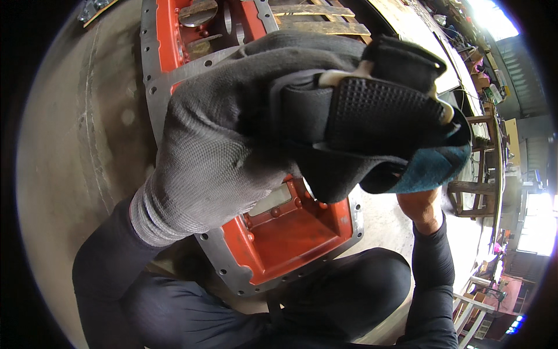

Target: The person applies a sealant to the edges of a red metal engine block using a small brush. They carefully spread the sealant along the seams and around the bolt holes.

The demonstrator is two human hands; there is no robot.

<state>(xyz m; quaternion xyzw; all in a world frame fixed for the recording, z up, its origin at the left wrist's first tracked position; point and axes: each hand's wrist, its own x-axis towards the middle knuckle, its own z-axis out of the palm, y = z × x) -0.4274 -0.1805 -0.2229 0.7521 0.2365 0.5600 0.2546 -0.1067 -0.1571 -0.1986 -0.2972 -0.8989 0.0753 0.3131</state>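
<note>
Close up in the middle rises my left hand (215, 134), in a grey knit glove. Against its far side sits a black strap (308, 110) with a textured black pad (378, 113) and pale clips; the left fingers are hidden there. From below the pad a teal-and-black strap end (439, 168) loops out to the right. My right hand (421, 206), bare, is at this strap end and appears to grip it, most of its fingers covered by the band. Behind and below both hands lies a large red metal housing (290, 244) with a grey, drilled flange.
The housing's upper part (165, 35) shows past my glove, with round openings inside. Wooden pallet slats (319, 23) lie at the top. A wooden stand (474, 189) and a cluttered bench are at the right. My bent knees (372, 279) are close below the housing.
</note>
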